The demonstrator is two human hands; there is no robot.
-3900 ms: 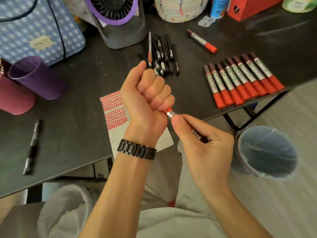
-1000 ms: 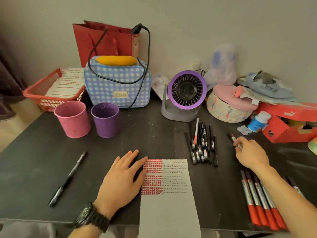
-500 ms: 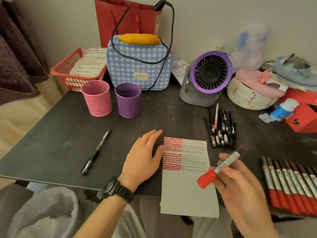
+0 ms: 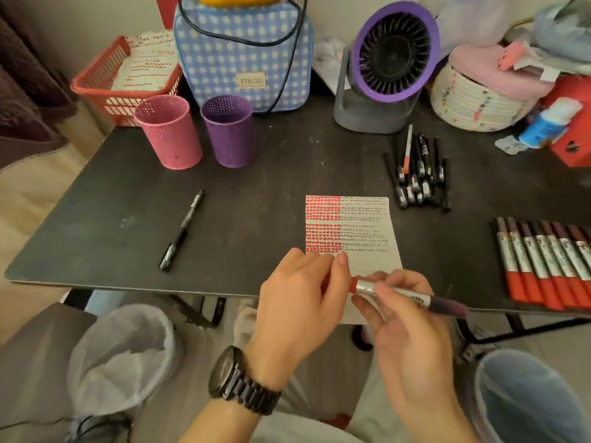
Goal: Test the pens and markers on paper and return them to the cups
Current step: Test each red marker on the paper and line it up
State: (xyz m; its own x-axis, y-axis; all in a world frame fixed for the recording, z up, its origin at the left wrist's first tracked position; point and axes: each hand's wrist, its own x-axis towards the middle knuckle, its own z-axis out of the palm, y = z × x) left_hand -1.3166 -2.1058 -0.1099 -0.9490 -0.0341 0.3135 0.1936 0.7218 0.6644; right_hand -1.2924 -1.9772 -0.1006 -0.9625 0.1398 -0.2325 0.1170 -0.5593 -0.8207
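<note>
Tug too sharply and the red plastic cap [image 4: 352, 285] could shoot off the near edge of the dark tabletop [image 4: 256, 203], or the bared tip could streak your palm. Your left hand [image 4: 300, 302] closes round that cap. Your right hand [image 4: 406, 330] pinches the slim silver-and-maroon marker [image 4: 412, 295] by its barrel, roughly level, just above the near end of the white scribbled paper [image 4: 367, 260].

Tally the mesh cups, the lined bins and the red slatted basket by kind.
Mesh cups: 2, pink cup and purple cup
Lined bins: 2, left bin and right bin
Red basket: 1
Total: 5
</note>
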